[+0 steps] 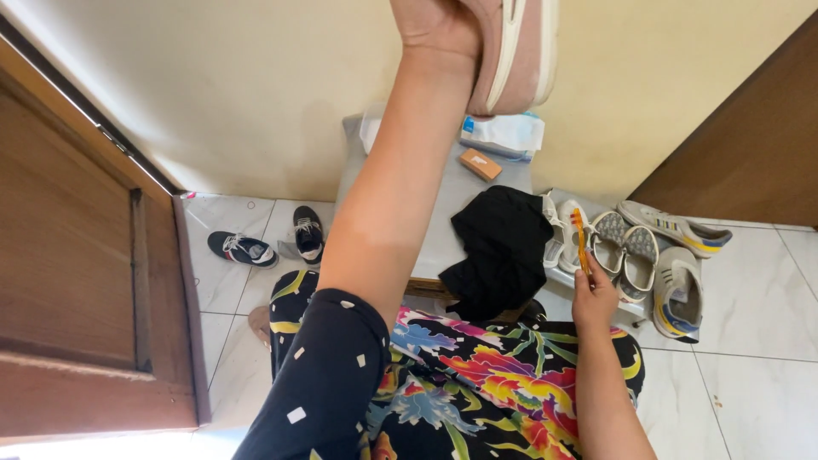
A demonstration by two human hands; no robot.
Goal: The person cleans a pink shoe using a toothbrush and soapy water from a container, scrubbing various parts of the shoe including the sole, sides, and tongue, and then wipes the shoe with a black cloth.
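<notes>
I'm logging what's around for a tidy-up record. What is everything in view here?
Pink shoe: one, held up high.
Orange toothbrush: one, held upright.
Black cloth: one, on grey table.
Orange block: one, on table.
White-blue packet: one, table's far end.
Black sneakers: two, floor left.
Pale shoes: several, floor right.
Wooden door: left.
Left hand: grips pink shoe.
Right hand: grips toothbrush.

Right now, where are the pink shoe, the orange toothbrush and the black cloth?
pink shoe (515,55), head view, on its sole edge.
orange toothbrush (582,243), head view, mid handle.
black cloth (503,247), head view, its middle.
</notes>
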